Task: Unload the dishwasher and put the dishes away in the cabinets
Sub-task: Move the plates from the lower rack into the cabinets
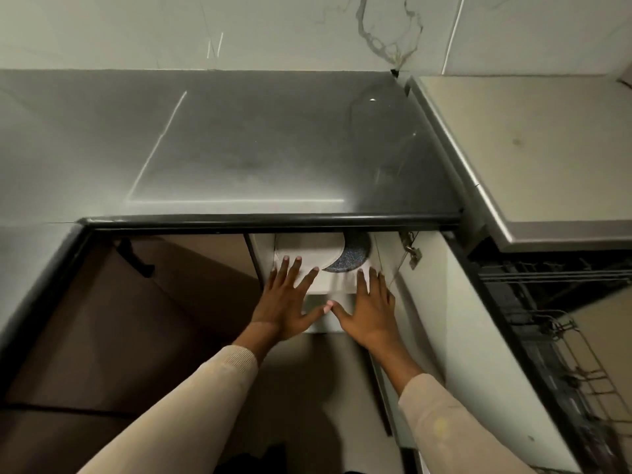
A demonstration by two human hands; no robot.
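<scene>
A white plate (307,249) lies on a shelf inside the open lower cabinet (345,273), under the counter edge. Partly beneath it, to its right, a dark speckled plate (355,254) shows as a crescent. My left hand (290,299) is flat with fingers spread, fingertips at the white plate's front rim. My right hand (371,307) is flat and spread too, over the shelf's front edge just right of the left hand; the thumbs nearly touch. Neither hand holds anything. The open dishwasher (547,302) stands at the right with its wire rack (574,364) pulled out.
A dark glossy countertop (256,148) spans the view above the cabinet. The white cabinet door (472,336) swings open to the right, between my right arm and the dishwasher. A brown cabinet front with a black handle (135,256) is at the left. A beige worktop (533,148) tops the dishwasher.
</scene>
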